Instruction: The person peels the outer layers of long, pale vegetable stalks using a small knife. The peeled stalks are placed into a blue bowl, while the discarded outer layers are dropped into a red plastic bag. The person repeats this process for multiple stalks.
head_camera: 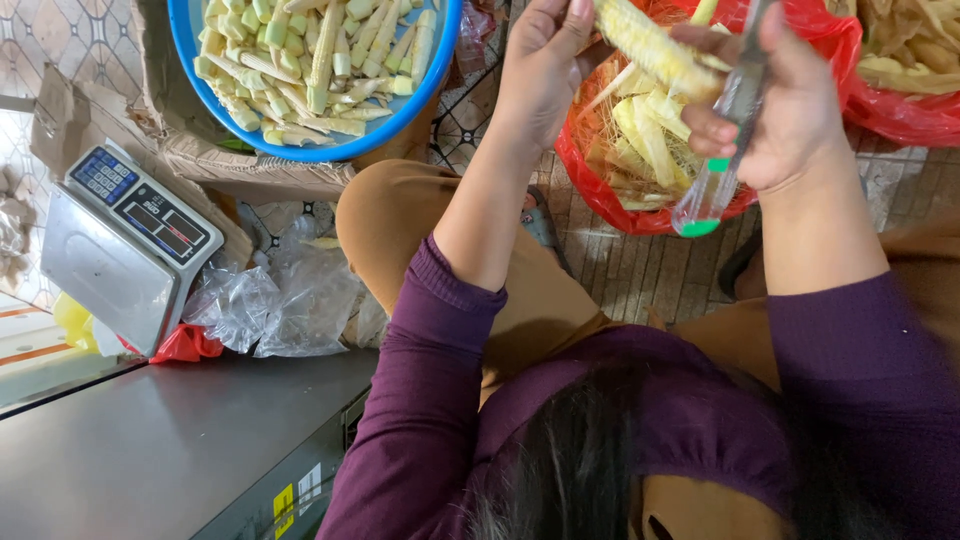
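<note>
Baby corn ear [655,45]: pale yellow, slender, held up above a red plastic bag, running on a slant from upper left to lower right. Its upper end sits at the left hand, its lower end at the right hand.

Left hand [540,70]: raised, fingers [560,25] curled around the upper end of the ear; the grip itself is partly cut off by the top edge of the view.

Right hand [780,110]: fingers closed around a knife [725,130] with a clear handle tipped in green; the blade points upward and lies against the ear. The thumb rests just beside the ear's lower end.

Red plastic bag [610,190]: open, on the floor directly beneath the hands, holding husks, silk and pale trimmings.

Second red bag [900,110]: to the right, touching the first, filled with more husks.

Blue basin [330,150]: round, to the left of the hands, heaped with trimmed baby corn pieces; it sits on a cardboard box [200,160].

Electronic scale [120,245]: grey, with a steel pan and keypad, at far left.

Crumpled clear plastic bags [275,300]: beside the scale.

Person: purple sleeves, tan trousers, seated over a brick-patterned floor [640,270].
</note>
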